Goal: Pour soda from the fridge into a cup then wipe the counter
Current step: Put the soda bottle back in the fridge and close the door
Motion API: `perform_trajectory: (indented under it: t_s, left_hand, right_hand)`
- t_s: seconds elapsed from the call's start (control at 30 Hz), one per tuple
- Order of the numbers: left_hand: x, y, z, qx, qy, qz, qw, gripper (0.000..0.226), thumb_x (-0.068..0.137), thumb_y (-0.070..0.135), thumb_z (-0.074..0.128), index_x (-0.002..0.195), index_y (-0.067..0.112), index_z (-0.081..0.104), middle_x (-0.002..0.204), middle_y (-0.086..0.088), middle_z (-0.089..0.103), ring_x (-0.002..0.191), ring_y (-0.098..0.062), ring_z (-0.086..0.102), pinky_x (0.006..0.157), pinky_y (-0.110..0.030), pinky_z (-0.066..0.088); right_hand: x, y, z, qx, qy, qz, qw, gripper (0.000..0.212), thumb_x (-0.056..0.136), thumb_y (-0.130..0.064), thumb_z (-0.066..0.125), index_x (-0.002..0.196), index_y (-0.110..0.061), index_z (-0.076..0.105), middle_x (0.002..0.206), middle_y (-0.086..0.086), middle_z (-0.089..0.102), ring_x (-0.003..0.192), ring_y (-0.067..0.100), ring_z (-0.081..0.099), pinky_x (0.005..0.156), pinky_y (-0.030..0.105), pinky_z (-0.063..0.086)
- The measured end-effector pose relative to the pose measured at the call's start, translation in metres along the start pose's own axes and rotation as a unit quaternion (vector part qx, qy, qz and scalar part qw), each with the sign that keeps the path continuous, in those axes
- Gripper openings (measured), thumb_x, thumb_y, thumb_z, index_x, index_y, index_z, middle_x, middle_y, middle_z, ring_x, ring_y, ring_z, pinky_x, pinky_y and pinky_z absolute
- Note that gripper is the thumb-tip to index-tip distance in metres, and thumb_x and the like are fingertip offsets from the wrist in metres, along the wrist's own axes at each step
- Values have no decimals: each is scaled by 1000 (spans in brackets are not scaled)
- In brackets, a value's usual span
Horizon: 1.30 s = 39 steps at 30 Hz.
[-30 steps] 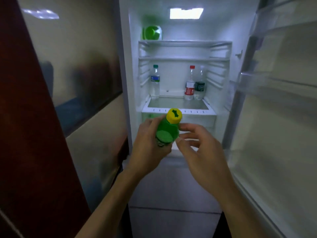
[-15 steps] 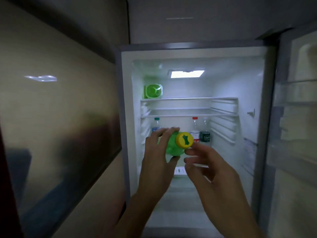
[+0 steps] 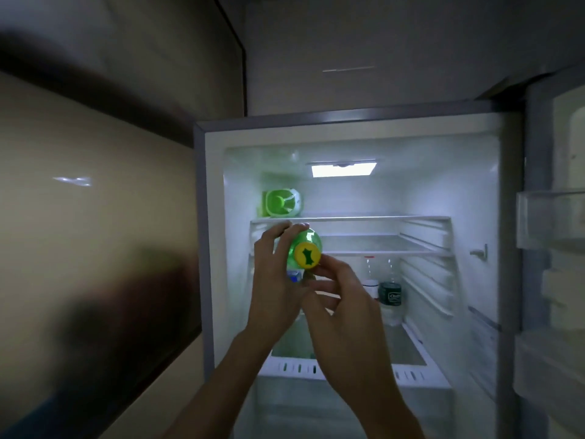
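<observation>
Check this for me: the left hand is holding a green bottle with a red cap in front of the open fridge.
One detail is wrong: the cap is yellow, not red. The head view shows the left hand gripping the green bottle in front of the open fridge, as you said.

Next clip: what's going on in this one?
A person stands at an open fridge. Their left hand grips a green soda bottle, tipped so that its yellow cap faces the camera. The right hand has its fingertips at the cap, though whether they grip it is unclear. The cap is on, and no cup or counter is in view. Other bottles stand on a lower shelf.
</observation>
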State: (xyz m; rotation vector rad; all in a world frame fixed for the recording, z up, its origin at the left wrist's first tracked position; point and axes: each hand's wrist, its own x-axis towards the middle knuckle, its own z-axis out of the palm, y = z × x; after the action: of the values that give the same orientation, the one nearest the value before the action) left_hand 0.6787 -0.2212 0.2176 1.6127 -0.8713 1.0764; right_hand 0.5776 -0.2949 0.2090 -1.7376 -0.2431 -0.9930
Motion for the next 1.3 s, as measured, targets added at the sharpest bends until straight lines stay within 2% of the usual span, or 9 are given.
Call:
perform_trajectory:
  t_s: [0.2,0.3,0.4,0.5,0.6,0.7,0.83,0.97,1.3]
  left_hand:
    - [10,-24,19,-53,28,-5,998,68,79,53,57,123,1,57,129,-18,49,120,-20,49,102,-12,40]
    - [18,-38,24,-28,32,0,999,57,78,44,55,123,10,58,131,-10,44,124,-22,46,104,-24,41]
    - [25,-60,28,29,43,22,998,45,80,31,63,124,21,56,129,-3,43,124,-20,45,103,-23,40]
    - [32,-94,33,114,39,43,992,60,74,4,78,128,3,53,126,-12,49,118,-21,47,100,-19,41]
    - [37,-115,39,124,49,36,990,57,73,0,77,123,-1,51,118,-15,54,106,-12,48,90,-8,41]
    - [43,-126,45,138,64,24,988,43,82,7,69,121,4,50,121,-17,53,104,-20,53,78,-24,53]
    - [51,-141,55,214,51,3,975,45,80,12,71,120,0,55,128,-22,50,113,-35,53,81,-31,46]
    - [55,-148,60,226,40,0,973,51,75,7,77,121,-1,57,122,-19,53,111,-30,52,87,-23,43]
    - [67,-149,58,286,-26,-6,958,39,69,3,56,107,-4,63,101,-16,63,94,-35,62,75,-41,58]
  right_hand:
    - [26,19,9,-9,-2,9,1000,37,91,-18,64,126,-24,57,107,-15,65,87,-6,62,74,6,49]
    - [42,29,13,-16,-8,-1,1000,34,91,-13,63,122,-25,59,104,-13,65,85,-8,63,70,5,49]
    - [60,42,21,-28,-11,-2,1000,30,90,-14,62,118,-23,62,98,-15,65,85,-8,63,69,5,48]
    - [76,56,31,-53,-21,-6,998,36,91,-14,60,126,-21,60,101,-13,66,84,-4,64,73,9,51]
    - [93,66,42,-75,-22,-19,997,36,91,-15,60,127,-19,60,106,-7,67,81,-5,63,70,5,49]
    - [113,73,58,-102,-34,-21,994,34,92,-19,59,126,-17,61,113,-1,67,88,2,63,75,9,50]
    - [136,79,70,-141,-45,-8,989,33,89,-25,55,119,-13,64,109,6,66,99,19,61,90,34,52]
    - [155,88,75,-202,-92,10,975,34,87,-23,49,114,-10,66,109,10,66,105,26,55,93,33,46]
    - [198,104,87,-229,-209,89,946,48,85,-19,42,129,-17,59,121,9,65,111,26,58,92,32,50]
